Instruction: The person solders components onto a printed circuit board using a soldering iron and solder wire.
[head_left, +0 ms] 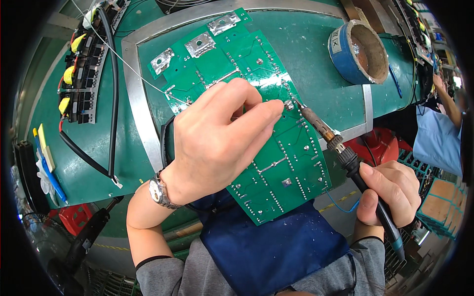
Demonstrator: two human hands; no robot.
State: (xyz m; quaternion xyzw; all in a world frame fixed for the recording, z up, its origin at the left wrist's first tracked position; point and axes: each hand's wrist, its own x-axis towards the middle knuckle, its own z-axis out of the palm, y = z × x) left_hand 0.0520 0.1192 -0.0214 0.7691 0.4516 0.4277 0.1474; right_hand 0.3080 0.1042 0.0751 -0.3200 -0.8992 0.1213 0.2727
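A large green circuit board point(249, 170) lies tilted across the table's front edge, solder side up, with several shiny solder joints along its rows. Over its middle is my left hand point(217, 133), thumb and finger pinched together close to a joint near the board's right edge. A thin silvery solder wire point(133, 71) comes from the upper left and runs in under this hand; its end is hidden by the fingers. My right hand point(392, 192) grips a soldering iron point(340, 148) by its black handle. The iron's tip is at the right edge of the board, close to the left fingertips.
Behind the board on the right stands a round blue-sided pot point(345, 59) with a rough rim. Black cable point(114, 98) and a strip of parts with yellow coils point(81, 74) lie at left, near a blue pen point(49, 170). A co-worker's arm point(447, 98) shows far right.
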